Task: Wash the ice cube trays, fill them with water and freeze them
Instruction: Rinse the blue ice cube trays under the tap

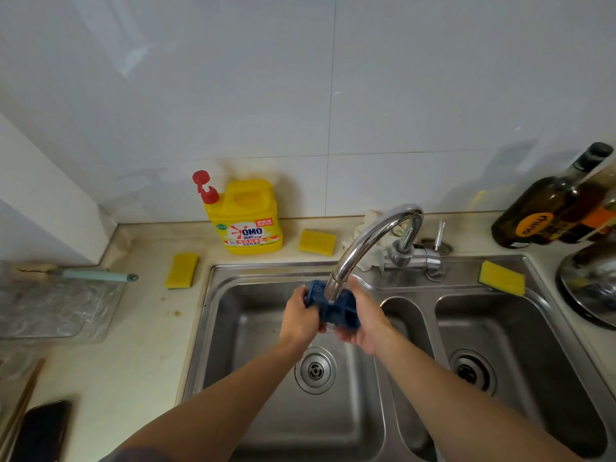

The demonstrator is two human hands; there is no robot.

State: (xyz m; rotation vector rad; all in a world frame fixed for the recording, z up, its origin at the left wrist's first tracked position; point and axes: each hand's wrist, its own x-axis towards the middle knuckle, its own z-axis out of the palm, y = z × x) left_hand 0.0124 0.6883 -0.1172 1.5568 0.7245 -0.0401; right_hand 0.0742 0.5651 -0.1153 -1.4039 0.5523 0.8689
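Note:
A small blue ice cube tray (333,308) is held over the left basin of the steel sink (213,328), right under the spout of the curved chrome faucet (370,241). My left hand (300,315) grips the tray's left end, fingers curled round it. My right hand (363,318) cups and holds its right side from below. Water glistens on the tray, though the stream itself is hard to make out. Part of the tray is hidden behind the spout and my fingers.
A yellow detergent bottle (248,218) stands behind the sink. Yellow sponges lie on the counter (181,270), (316,241) and on the sink ledge (501,278). Dark bottles (550,201) and a steel bowl (590,285) sit at right. A clear plastic tray (56,308) and a phone (40,431) lie at left.

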